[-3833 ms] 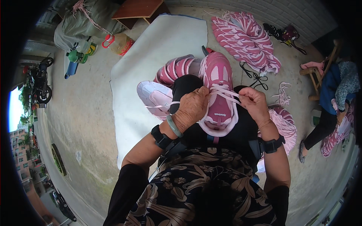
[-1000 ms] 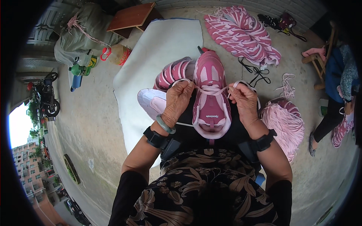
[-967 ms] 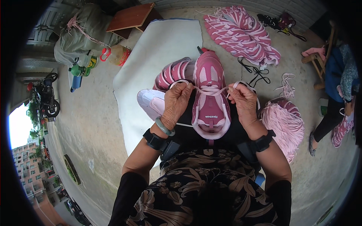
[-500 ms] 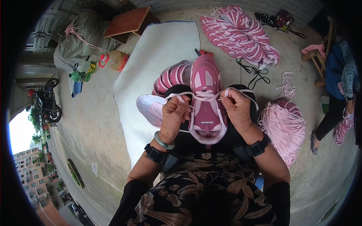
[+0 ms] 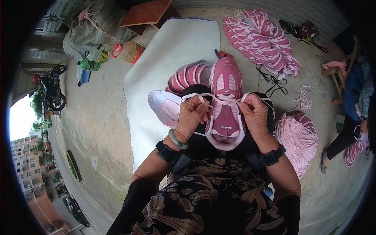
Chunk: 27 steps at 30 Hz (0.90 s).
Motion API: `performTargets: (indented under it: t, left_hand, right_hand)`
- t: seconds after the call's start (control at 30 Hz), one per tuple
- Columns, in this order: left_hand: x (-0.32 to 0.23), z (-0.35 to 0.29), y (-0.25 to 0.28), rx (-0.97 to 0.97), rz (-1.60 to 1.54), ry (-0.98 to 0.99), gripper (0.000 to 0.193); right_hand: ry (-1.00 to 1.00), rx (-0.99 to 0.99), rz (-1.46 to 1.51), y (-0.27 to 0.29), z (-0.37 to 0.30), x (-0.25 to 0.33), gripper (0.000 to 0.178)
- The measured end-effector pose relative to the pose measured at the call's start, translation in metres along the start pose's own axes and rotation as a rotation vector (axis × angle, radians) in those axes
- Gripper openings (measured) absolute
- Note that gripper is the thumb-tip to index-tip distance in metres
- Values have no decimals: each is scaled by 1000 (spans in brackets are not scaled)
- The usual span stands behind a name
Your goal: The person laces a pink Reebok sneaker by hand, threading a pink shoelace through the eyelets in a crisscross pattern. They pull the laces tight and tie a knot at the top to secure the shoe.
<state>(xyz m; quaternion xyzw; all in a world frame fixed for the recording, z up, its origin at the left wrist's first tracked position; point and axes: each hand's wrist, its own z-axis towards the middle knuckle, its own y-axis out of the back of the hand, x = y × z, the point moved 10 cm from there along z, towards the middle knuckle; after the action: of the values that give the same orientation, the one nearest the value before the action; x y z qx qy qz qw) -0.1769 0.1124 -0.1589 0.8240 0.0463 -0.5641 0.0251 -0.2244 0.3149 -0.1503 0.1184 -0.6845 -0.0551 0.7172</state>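
A pink shoe upper (image 5: 226,113) rests across my lap, its toe pointing away from me. Its pale pink lace (image 5: 227,100) crosses low on the laced front, one end out to each side. My left hand (image 5: 192,116) pinches the lace at the left of the upper. On the other side my right hand (image 5: 254,114) is closed on the lace's right part, and a loose end hangs past the fingers. Left of the upper lie a stack of pink uppers (image 5: 188,76) and a piece with a pale lining (image 5: 162,107), partly behind my left hand.
A pale sheet (image 5: 145,78) covers the floor ahead. Beyond are a heap of pink uppers (image 5: 262,41), a wooden board stool (image 5: 149,13) and bottles (image 5: 127,51). A bundle of pink laces (image 5: 297,141) sits at right, near black laces (image 5: 272,80). Another person (image 5: 352,105) sits at the far right.
The whole scene has shifted slightly to the right in view. Both hands still grip the lace; my left hand has turned a little and come closer to the upper.
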Motion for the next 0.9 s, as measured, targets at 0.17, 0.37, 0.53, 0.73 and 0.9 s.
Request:
performTargets:
  t: [0.17,0.37,0.53,0.73,0.9]
  left_hand:
    - [-1,4,-6,-35,31,-83,15]
    - [-10,7,-6,-115,307,-310,11]
    - [-47,-1,-26,-46,620,-572,8]
    - [-61,-8,-40,-40,828,-720,6]
    - [-66,-1,-59,185,1033,-768,10]
  right_hand:
    - [205,-64,-143,7,-9,25,9]
    - [210,12,-287,0,-24,39,27]
    - [78,80,-149,2,-20,14,27]
    - [122,3,-183,7,-25,8,26]
    - [-2,-70,-176,9,-30,-3,26]
